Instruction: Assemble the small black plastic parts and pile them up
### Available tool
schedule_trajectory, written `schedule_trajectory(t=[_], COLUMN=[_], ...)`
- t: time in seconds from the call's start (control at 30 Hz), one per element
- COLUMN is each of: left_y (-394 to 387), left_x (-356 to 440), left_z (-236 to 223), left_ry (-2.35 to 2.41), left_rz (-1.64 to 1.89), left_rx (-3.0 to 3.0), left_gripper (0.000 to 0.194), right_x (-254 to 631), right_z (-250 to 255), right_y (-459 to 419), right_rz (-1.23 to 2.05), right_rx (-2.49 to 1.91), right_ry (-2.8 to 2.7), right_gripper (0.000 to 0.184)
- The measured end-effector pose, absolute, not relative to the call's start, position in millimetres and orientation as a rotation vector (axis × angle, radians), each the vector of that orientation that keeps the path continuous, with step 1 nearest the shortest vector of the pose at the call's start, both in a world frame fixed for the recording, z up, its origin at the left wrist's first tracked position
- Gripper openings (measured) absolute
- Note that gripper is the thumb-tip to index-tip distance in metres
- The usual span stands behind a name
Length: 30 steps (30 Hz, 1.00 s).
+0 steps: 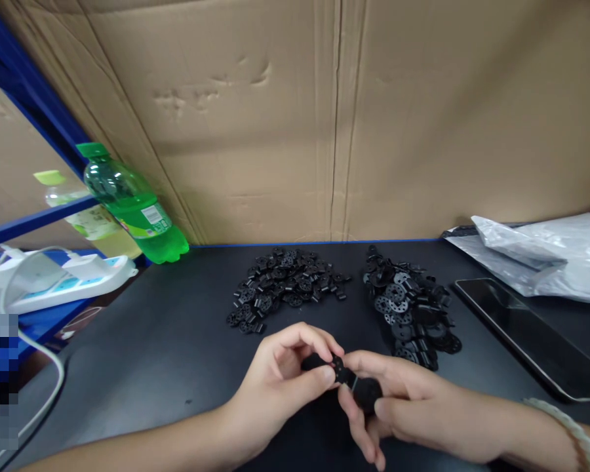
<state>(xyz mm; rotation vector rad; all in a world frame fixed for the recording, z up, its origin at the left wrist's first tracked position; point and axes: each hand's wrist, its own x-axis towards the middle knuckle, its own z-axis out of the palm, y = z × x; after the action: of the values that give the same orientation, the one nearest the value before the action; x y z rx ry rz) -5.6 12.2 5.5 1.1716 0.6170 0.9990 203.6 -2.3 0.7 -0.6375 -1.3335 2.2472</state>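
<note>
Near the front of the dark table, my left hand (295, 377) pinches a small black plastic part (341, 370) dotted with holes between thumb and fingers. My right hand (403, 400) grips a black piece with a round end (367, 393) between its thumb and fingers. Both pieces meet between my hands; whether they are joined I cannot tell. Beyond my left hand lies a pile of small black perforated parts (290, 282). A second heap of black parts with round perforated discs (403, 305) lies beyond my right hand.
A black phone (526, 328) and a crumpled silvery plastic bag (545, 252) lie at the right. A green bottle (137, 210), a pale yellow bottle (91, 216) and a white power strip (88, 275) with cables are at the left. A cardboard wall (255, 131) rises behind the table.
</note>
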Motion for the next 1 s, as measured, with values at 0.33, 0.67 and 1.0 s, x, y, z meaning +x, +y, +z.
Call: schedule_trajectory(t=[0.33, 0.67, 1.0], left_y=[12, 9, 21], left_x=[-11, -18, -12], left_z=[9, -3, -17], left_ry=[0.596, 0.516, 0.310], left_rz=[1.211, 1.272, 1.159], left_rx=[2.006, 2.386, 2.565], left_gripper=[0.025, 0.051, 0.030], right_x=[199, 228, 306], right_z=[-1, 62, 82], right_y=[-3, 7, 123], right_rz=[2.010, 1.292, 0.649], right_rx=[-0.621, -1.043, -1.302], right_ry=[-1.414, -1.753, -2.124], right_gripper=[0.040, 0.017, 0.025])
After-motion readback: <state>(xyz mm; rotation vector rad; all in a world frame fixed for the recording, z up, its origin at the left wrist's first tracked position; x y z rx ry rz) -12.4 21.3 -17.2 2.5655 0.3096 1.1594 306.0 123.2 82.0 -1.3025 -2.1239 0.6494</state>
